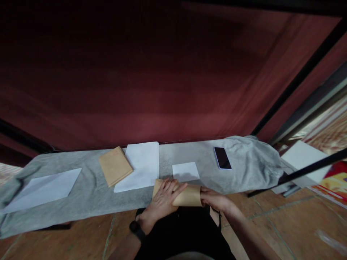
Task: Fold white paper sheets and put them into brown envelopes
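Person's L hand [166, 196], w/ a dark watch [137, 231] on the wrist, lies flat across a brown envelope [191, 196], fingers close together, thumb apart. R hand [213, 199] is at the envelope's R end; fingertips hidden, so can't tell if clamped. The envelope bows slightly at the near edge of a grey cloth [244, 169], nearer than a small white sheet [185, 170]. To its L: white paper [143, 164], partly under brown envelopes [115, 167] w/ a faint reddish mark, unreadable. R: phone [222, 157], screen dark. Far R: red-&-yellow print [334, 184], too blurred to read.
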Demonstrator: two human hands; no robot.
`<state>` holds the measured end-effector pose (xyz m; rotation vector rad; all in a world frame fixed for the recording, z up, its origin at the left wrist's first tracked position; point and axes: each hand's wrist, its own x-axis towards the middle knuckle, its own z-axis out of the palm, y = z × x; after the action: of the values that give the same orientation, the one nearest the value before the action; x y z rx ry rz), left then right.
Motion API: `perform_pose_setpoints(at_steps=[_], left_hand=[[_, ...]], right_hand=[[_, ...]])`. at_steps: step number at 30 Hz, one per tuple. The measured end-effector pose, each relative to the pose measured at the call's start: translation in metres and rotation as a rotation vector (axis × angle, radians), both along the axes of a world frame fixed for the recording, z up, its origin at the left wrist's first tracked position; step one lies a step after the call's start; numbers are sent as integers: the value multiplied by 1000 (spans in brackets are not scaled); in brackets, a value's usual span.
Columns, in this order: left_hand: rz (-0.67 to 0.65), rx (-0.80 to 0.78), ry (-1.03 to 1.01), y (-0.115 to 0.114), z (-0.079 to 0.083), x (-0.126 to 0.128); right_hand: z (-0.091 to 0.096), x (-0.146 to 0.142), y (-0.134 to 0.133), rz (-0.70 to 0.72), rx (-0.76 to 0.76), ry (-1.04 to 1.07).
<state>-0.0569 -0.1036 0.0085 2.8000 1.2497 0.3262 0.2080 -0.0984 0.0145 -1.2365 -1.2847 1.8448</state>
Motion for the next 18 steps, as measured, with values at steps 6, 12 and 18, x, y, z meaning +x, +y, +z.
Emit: perform_pose_setpoints(at_steps=[6,12,18], left_hand=[[207,73,-50,12,7,-37],[301,81,-23,17,-8,-68],[339,110,-25,14,-27,-76]], right_hand=[[-3,11,63,-289,430,-674],[-37,-22,85,-373,461,-979],[-48,-31,90,-412,456,-1010]])
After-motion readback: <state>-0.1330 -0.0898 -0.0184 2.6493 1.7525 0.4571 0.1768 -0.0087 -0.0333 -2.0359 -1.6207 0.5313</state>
